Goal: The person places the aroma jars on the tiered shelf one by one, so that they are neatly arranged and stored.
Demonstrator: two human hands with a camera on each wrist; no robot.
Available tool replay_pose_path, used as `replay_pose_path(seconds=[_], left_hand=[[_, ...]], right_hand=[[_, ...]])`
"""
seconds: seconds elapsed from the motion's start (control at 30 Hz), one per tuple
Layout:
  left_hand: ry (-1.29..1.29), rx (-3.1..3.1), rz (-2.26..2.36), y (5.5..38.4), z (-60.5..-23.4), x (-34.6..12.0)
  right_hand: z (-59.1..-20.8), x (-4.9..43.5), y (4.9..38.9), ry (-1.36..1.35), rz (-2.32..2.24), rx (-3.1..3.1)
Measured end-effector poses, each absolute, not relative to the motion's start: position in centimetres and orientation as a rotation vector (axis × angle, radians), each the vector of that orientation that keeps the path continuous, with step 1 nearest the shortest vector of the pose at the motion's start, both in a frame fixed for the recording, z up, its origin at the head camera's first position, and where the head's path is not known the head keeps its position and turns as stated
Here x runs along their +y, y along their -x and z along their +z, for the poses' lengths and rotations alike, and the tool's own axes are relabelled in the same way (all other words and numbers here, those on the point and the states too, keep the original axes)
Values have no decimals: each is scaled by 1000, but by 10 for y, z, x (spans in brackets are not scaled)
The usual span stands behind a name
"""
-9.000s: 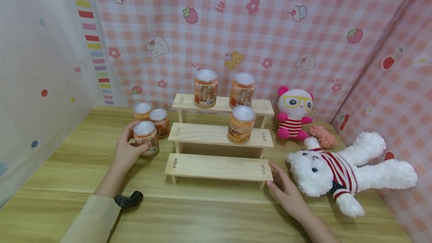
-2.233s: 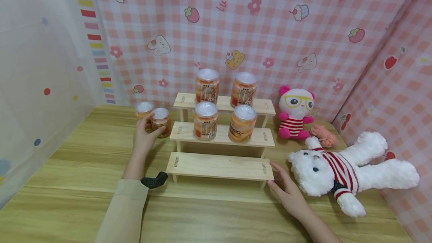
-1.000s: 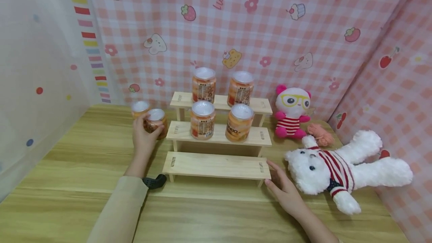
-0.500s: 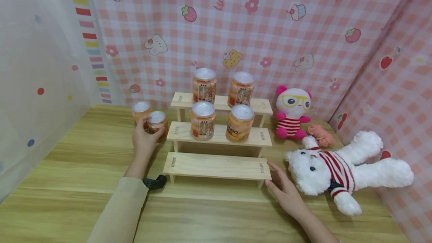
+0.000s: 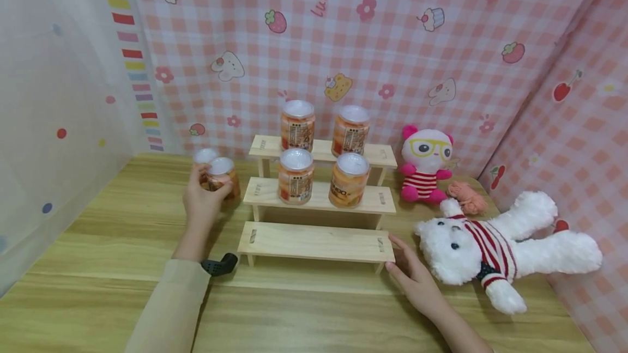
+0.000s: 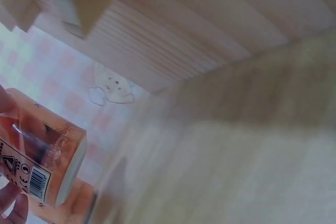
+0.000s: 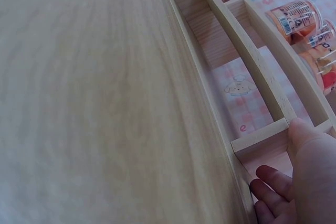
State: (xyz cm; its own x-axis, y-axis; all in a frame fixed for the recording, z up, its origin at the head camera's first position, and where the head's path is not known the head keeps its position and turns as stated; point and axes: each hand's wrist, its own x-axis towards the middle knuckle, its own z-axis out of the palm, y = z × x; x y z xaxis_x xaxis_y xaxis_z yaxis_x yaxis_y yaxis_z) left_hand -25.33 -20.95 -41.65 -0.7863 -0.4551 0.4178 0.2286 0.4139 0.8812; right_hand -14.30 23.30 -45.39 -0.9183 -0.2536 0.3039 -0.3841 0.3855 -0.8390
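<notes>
In the head view my left hand (image 5: 203,200) grips a clear-lidded jar with an orange label (image 5: 223,178), left of a three-step wooden display rack (image 5: 314,241). The left wrist view shows this jar (image 6: 44,148) slanting across the picture, with fingertips on its side. Close behind it stands another such jar (image 5: 205,156), partly hidden. My right hand (image 5: 417,282) holds the right end of the lowest step. In the right wrist view its thumb lies at the step's edge, fingers curled by the leg. Two jars (image 5: 297,129) stand on the top step, two (image 5: 296,178) on the middle one.
Right of the rack sits a pink panda plush (image 5: 426,165) beside a ball of peach yarn (image 5: 467,198). A white plush bear (image 5: 456,249) lies right of my right hand. Checked cloth (image 5: 407,42) hangs behind the wooden table (image 5: 304,320).
Since the oldest frame a jar has come onto the middle step's left half, and my left hand has moved to another jar. That jar has just shifted slightly left; my right hand stays put.
</notes>
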Motion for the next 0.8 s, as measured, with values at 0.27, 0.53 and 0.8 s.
replay_pose_path(seconds=[0.27, 0.53, 0.8], left_hand=[[-239, -2048, -1449, 247, -397, -212], [-184, -2027, -1417, 241, -380, -214], [-127, -1979, -1419, 231, -356, -212]], right_hand=[[-456, 234, 142, -568, 1551, -2528], [-455, 234, 141, -559, 1530, -2528], [-455, 233, 143, -554, 1519, -2529]])
